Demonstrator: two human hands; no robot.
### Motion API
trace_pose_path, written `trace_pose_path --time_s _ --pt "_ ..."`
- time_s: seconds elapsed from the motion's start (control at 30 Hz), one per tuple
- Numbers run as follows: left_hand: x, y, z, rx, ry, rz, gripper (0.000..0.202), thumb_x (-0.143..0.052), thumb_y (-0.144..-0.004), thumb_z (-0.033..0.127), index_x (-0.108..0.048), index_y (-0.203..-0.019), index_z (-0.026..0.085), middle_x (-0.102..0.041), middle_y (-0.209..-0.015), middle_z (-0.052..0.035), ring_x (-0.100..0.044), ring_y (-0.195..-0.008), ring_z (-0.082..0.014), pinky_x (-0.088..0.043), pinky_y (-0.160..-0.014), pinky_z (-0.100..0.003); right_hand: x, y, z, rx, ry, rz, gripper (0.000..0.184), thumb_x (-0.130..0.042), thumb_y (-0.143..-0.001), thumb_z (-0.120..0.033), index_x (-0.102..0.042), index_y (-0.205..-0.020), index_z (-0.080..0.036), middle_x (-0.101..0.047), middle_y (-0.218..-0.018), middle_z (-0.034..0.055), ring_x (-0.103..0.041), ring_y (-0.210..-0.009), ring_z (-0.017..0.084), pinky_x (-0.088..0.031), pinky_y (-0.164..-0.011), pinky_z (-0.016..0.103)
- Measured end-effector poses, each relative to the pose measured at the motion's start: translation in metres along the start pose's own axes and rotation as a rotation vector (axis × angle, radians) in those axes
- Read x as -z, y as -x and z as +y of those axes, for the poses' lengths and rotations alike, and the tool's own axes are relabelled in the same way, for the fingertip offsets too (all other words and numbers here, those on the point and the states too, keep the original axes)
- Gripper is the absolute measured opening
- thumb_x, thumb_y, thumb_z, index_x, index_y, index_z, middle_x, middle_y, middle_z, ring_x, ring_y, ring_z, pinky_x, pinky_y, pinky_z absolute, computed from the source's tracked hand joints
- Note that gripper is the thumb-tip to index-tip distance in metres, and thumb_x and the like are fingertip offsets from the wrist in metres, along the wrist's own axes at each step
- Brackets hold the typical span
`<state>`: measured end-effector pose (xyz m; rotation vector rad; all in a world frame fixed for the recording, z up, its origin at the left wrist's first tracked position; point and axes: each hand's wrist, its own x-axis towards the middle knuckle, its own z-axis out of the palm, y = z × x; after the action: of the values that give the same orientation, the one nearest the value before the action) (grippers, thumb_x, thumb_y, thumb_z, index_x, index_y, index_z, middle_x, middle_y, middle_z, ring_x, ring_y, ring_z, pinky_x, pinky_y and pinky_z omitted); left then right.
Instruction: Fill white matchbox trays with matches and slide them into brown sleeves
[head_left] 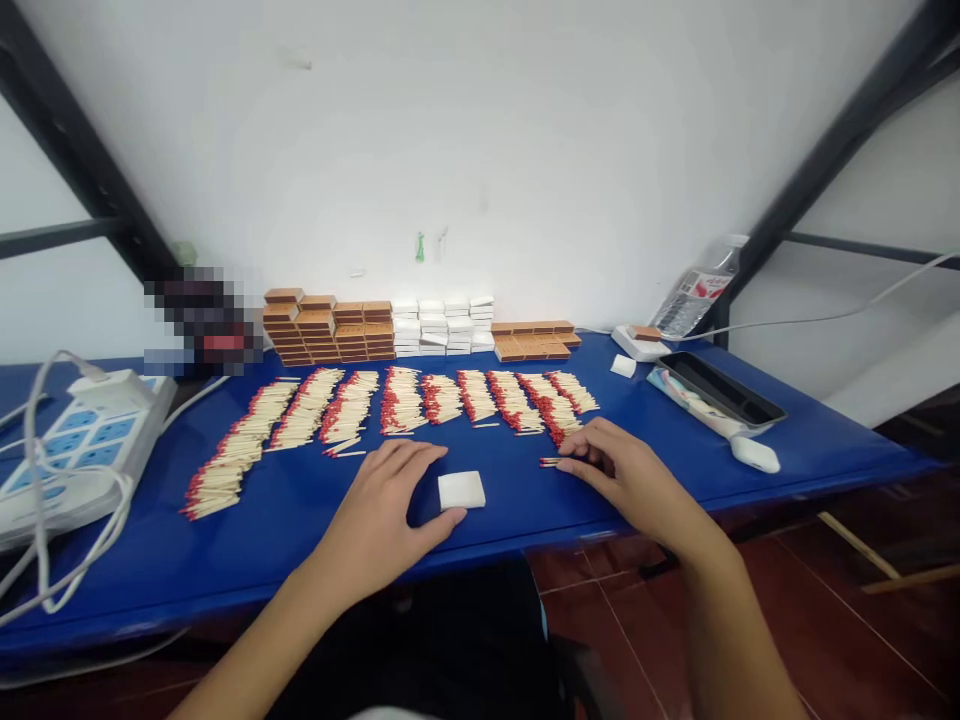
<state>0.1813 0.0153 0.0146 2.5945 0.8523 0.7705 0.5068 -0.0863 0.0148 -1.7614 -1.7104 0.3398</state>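
Observation:
My left hand (386, 500) lies on the blue table (300, 500), fingers and thumb cupped loosely around a small white inner matchbox tray (461, 489) without gripping it. My right hand (622, 465) rests palm down to the right, its fingertips pressed on a few red-tipped matches (551, 462). Beyond both hands, several rows of red-tipped matches (397, 400) are laid out in a fan across the table.
Stacks of brown matchbox sleeves (326, 328) and white inner trays (442, 325) line the wall, with flat brown sleeves (534, 340) beside them. A white power strip (82, 440) with cables sits left. A black tray (720, 390), a water bottle (697, 290) and a white mouse-like object (754, 453) lie right.

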Motion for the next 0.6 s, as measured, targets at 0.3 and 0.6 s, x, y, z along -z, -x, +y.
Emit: trace_pose_path --time_s 0.3,0.6 --pt "0.0049 0.0053 0.0023 -0.003 0.001 0.039 0.023 -0.078 -0.096 0.037 -0.07 -0.114 0.024 -0.073 -0.127 -0.0071 -0.062 -0.126 -0.0293 -0.047 -0.115 -0.052 -0.0111 0.0072 0.0084 0.025 -0.053 0.079 0.032 -0.065 -0.102 -0.052 -0.078 -0.095 -0.024 -0.066 -0.097 0.0066 -0.057 -0.081 0.022 -0.049 -0.078 0.038" --pt "0.0051 0.0089 -0.0002 -0.026 -0.017 0.028 0.018 -0.076 -0.098 0.036 -0.071 -0.109 0.023 -0.072 -0.131 -0.0078 -0.062 -0.127 -0.0293 -0.047 -0.115 -0.051 -0.0073 0.0037 0.009 0.049 -0.079 0.059 0.029 -0.063 -0.102 -0.048 -0.072 -0.092 -0.023 -0.065 -0.096 0.0055 -0.058 -0.083 0.021 -0.049 -0.081 0.038"
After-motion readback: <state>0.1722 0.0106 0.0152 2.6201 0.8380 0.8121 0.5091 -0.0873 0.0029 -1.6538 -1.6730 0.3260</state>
